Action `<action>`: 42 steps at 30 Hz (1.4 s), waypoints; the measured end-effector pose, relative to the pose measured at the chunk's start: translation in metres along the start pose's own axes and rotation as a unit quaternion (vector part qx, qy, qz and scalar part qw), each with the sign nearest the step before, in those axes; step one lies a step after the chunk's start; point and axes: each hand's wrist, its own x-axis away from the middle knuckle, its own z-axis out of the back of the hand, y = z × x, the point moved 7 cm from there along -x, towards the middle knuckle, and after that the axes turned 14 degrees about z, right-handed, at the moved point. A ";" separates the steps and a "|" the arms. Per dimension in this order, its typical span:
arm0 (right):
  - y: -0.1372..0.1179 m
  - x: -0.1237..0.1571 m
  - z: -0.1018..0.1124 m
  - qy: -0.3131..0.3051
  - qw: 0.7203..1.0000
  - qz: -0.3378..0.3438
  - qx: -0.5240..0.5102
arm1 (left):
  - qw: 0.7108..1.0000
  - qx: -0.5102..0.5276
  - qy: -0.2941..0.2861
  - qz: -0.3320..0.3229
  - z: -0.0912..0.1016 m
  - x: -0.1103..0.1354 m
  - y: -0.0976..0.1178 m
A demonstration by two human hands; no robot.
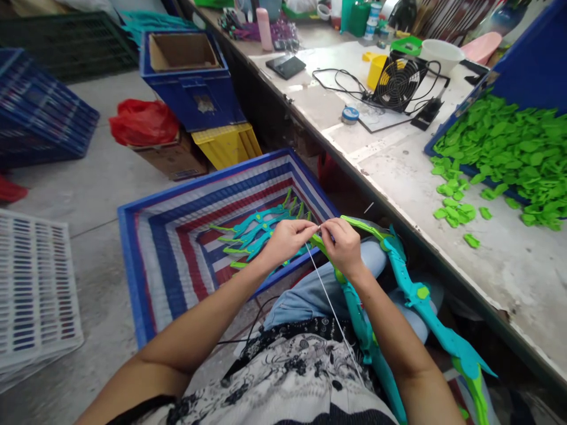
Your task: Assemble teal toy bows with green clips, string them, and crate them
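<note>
Two jointed teal-and-green plastic strips lie over the person's denim-covered lap, running toward the body from bright green, narrow tips. Their teal segments are flat and jagged along the sides, with lime-green studs at some joints. Both hands are pinched almost together above the nearer end of one strip: the left hand grips the white cord, while the fingertips of the right hand close on a pale bit too small to identify. The cord slants down tautly toward the floral top.

Left of the lap, a blue crate with a striped liner holds more such strips; its near rim passes beneath the left forearm. On the other side, the table presents a long diagonal edge, close to the right-hand strip but apart from the hands. Concrete floor leaves a gap between the crate and a white slatted basket.
</note>
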 end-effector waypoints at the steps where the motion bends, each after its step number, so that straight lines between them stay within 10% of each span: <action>1: -0.001 0.001 -0.001 0.001 1.000 0.004 0.012 | 1.000 -0.004 0.000 -0.003 0.000 0.001 0.000; 11: -0.002 0.008 -0.006 -0.015 0.998 -0.024 0.061 | 0.999 0.013 0.024 0.028 0.000 0.007 0.000; 16: 0.025 0.078 0.062 0.013 0.986 -0.102 0.133 | 0.979 0.181 0.036 0.084 0.025 0.018 -0.040; 20: 0.059 0.182 0.125 -0.071 0.903 -0.258 0.337 | 0.975 0.115 0.169 0.092 0.049 0.046 -0.103; 23: 0.067 0.233 0.134 -0.162 0.860 -0.317 0.366 | 0.984 -0.141 -0.031 -0.100 -0.018 0.071 -0.105; 25: 0.067 0.243 0.130 -0.188 0.858 -0.320 0.355 | 0.910 -0.240 -0.149 -0.302 -0.079 0.098 -0.095; 31: 0.089 0.233 0.142 -0.199 0.887 -0.393 0.136 | 0.760 -0.403 -0.157 -0.484 -0.195 0.092 -0.080; 34: 0.091 0.227 0.142 -0.249 0.865 -0.424 -0.099 | 0.729 -0.442 -0.201 -0.482 -0.208 0.081 -0.065; 37: 0.079 0.223 0.126 -0.305 0.784 -0.443 -0.311 | 0.725 -0.486 -0.212 -0.440 -0.198 0.065 -0.045; 42: 0.089 0.223 0.089 -0.332 0.685 -0.520 -0.388 | 0.721 -0.544 -0.194 -0.381 -0.193 0.039 -0.029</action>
